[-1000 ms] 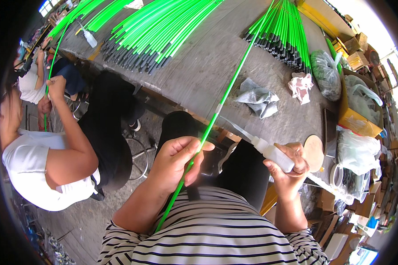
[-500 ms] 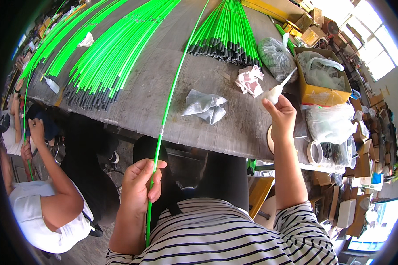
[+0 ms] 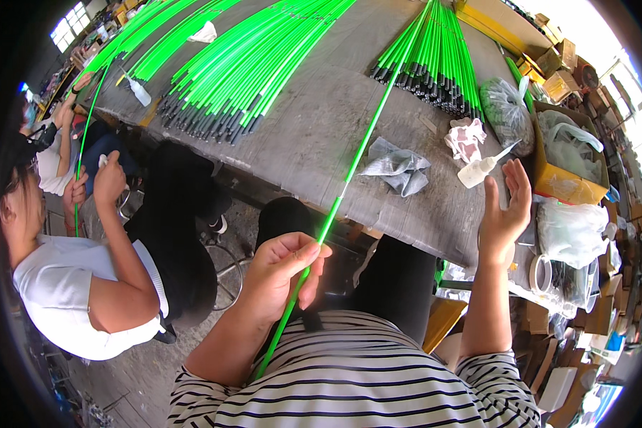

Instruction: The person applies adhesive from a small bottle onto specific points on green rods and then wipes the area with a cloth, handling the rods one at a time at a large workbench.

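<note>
A long bright green rod (image 3: 329, 221) slants from my lap across the table's front edge, with a pale band just beyond the edge. My left hand (image 3: 282, 274) is closed around its lower part, thumb pressed against the fingers. On the table lies a small white squeeze bottle (image 3: 476, 172) with a thin pointed nozzle, tipped on its side. Beside it, with spread fingers and nothing in them, is my right hand (image 3: 506, 210). A crumpled pinkish-white cloth (image 3: 466, 140) sits just behind the bottle, and a crumpled grey plastic piece (image 3: 398, 167) lies between the rod and the bottle.
Bundles of black-tipped green rods (image 3: 257, 68) cover the far left, with another bundle (image 3: 435, 64) at the back. At right stand a filled plastic bag (image 3: 506, 107), a yellow box (image 3: 567, 182) and a tape roll (image 3: 540, 273). A co-worker (image 3: 85, 285) sits at left holding a rod.
My right hand has let go of the squeeze bottle, which now lies on the table. The whole view has shifted, and my left hand keeps its hold on the rod.
</note>
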Available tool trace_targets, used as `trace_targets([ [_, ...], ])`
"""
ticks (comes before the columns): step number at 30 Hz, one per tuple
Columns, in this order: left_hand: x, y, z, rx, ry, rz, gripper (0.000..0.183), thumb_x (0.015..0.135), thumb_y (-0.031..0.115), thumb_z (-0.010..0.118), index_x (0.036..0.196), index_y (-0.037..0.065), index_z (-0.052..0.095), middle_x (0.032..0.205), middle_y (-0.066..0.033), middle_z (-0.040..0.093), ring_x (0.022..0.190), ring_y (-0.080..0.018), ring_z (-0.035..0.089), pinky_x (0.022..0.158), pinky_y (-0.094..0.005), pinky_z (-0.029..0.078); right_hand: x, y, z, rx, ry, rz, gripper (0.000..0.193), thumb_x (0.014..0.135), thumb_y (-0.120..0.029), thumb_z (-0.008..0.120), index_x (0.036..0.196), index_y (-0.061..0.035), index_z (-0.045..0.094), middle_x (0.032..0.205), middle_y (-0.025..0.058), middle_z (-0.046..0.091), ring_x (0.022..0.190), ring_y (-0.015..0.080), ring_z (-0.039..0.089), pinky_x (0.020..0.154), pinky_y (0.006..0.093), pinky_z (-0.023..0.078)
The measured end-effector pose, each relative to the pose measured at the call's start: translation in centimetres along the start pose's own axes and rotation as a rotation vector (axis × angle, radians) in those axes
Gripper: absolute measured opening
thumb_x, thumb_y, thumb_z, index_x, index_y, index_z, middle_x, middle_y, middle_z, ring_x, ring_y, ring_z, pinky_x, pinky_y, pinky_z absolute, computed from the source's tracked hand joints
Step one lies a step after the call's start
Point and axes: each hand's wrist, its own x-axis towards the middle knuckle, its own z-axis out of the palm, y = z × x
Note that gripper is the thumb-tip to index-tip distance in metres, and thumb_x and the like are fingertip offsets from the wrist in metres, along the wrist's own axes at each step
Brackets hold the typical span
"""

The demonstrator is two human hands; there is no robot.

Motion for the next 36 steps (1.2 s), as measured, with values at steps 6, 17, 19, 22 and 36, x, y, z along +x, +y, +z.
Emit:
trace_targets([
  [6,-0.3,0.5,0.8,-0.097,-0.107,-0.097,0.019,0.089,0.013,0.047,0.088,-0.005,0.054,0.064,-0.0054,0.052,0.033,-0.0086,0.041,0.030,-0.0206,0.032,-1.8,-7.9,1.2,0.607,-0.494,0.338,0.009,0.075,-0.001,0.065,0.085,-0.0015,0.064,0.087,0.0064,0.057,0.079,0.0113,0.052,0.072,0.0220,0.041],
  [17,-0.6,0.3,2.1,-0.079,-0.209,-0.136,0.025,0.091,0.018,0.046,0.091,-0.004,0.058,0.057,-0.0042,0.052,0.034,-0.0087,0.043,0.033,-0.0203,0.033,-3.4,-10.0,2.8,1.178,-0.683,1.114,0.023,0.077,-0.019,0.069,0.091,-0.0011,0.064,0.081,-0.0002,0.060,0.073,0.0064,0.050,0.067,0.0198,0.037],
  [19,-0.7,0.2,2.0,-0.068,-0.216,-0.138,0.027,0.091,0.019,0.045,0.092,-0.005,0.058,0.055,-0.0041,0.051,0.033,-0.0087,0.042,0.033,-0.0202,0.034,-3.4,-10.1,2.8,1.206,-0.695,1.170,0.023,0.077,-0.019,0.069,0.091,-0.0011,0.064,0.080,-0.0014,0.059,0.073,0.0057,0.048,0.065,0.0198,0.036],
  [22,-0.7,0.1,2.0,-0.062,-0.219,-0.143,0.029,0.092,0.019,0.043,0.093,-0.006,0.057,0.053,-0.0041,0.050,0.033,-0.0088,0.042,0.033,-0.0202,0.034,-3.1,-10.9,2.9,1.237,-0.650,1.158,0.023,0.076,-0.019,0.070,0.091,-0.0017,0.064,0.081,-0.0012,0.059,0.072,0.0056,0.045,0.065,0.0205,0.035],
  [36,-0.6,-0.2,1.9,-0.036,-0.223,-0.116,0.027,0.091,0.019,0.045,0.089,-0.004,0.059,0.052,-0.0039,0.051,0.033,-0.0083,0.043,0.034,-0.0198,0.034,-3.3,-10.5,2.9,1.235,-0.725,1.203,0.020,0.075,-0.014,0.068,0.090,-0.0019,0.063,0.088,0.0032,0.063,0.079,0.0082,0.052,0.073,0.0234,0.038],
])
